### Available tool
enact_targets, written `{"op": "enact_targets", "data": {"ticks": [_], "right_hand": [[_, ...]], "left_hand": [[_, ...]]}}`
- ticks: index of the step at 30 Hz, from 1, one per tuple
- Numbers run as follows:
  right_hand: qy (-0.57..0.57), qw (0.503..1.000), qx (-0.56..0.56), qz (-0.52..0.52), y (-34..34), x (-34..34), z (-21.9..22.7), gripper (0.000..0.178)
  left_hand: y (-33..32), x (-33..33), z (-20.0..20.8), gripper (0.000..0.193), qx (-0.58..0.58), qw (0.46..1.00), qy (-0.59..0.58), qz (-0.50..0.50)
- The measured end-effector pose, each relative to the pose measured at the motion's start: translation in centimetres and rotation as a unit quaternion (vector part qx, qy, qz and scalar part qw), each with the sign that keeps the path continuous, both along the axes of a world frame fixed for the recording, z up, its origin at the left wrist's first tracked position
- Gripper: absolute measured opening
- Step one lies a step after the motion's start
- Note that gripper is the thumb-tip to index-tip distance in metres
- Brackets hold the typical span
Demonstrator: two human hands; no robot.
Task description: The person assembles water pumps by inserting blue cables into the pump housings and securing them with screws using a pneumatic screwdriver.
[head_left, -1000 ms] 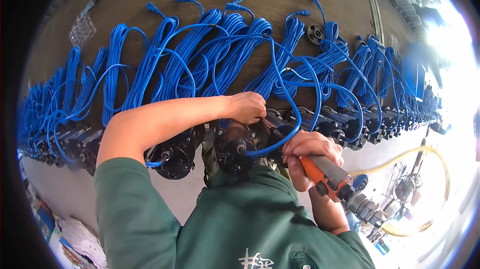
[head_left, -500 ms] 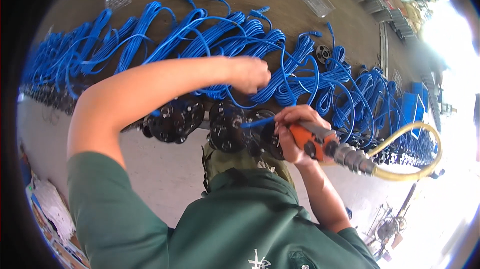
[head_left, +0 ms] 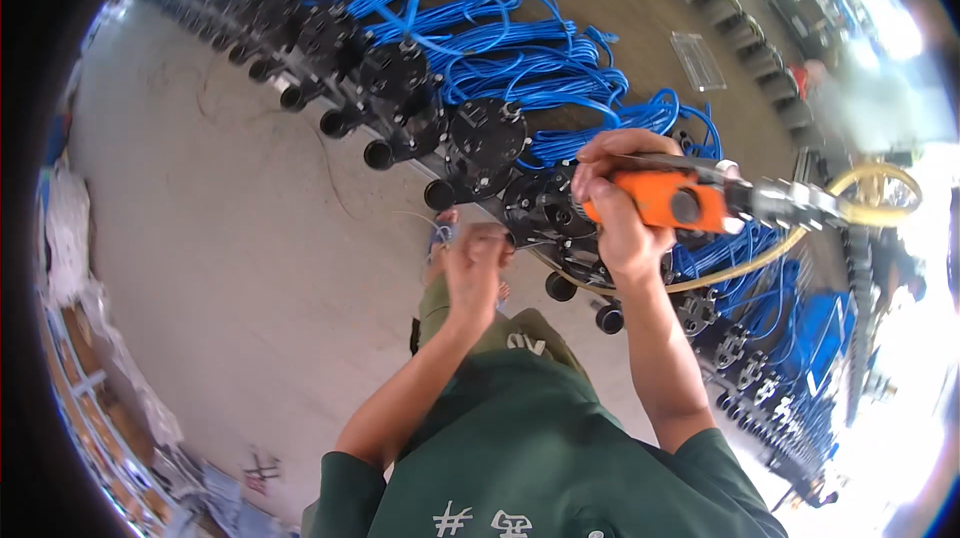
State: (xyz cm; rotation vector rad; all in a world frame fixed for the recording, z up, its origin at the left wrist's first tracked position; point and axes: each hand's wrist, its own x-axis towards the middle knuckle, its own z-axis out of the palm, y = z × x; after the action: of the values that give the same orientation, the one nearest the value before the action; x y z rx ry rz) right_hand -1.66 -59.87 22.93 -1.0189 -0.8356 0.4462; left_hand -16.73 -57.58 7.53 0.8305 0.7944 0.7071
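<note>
My right hand grips an orange air-powered tool with a metal coupling and a yellow hose. The tool's working end points left, above the black round units along the bench edge. My left hand is lower, just off that edge, with its fingers curled together; what they hold, if anything, cannot be made out. Nearest to both hands is a black unit with bolts and a short tube. Another black round unit lies just up the row to the left.
Coiled blue cables lie on the brown bench behind the black units. A clear plastic tray sits farther back. A blue box stands at the right. Pale floor stretches along the left.
My left hand has come down from above the blue cables to beside the bench edge. The tool in my right hand has risen slightly and moved right; the view has turned along the row.
</note>
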Motion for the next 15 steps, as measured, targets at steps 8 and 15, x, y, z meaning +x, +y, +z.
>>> {"op": "enact_targets", "data": {"ticks": [8,15], "right_hand": [[-0.082,0.992,-0.096,0.001,1.4,-0.2,-4.5,0.021],[-0.114,0.982,-0.141,-0.058,-0.1,-1.6,-2.0,0.034]], "left_hand": [[-4.9,6.6,-6.9,0.014,-0.441,0.893,-0.086,-0.013],[-7.1,8.6,-8.2,0.016,-0.499,0.849,-0.167,0.045]]}}
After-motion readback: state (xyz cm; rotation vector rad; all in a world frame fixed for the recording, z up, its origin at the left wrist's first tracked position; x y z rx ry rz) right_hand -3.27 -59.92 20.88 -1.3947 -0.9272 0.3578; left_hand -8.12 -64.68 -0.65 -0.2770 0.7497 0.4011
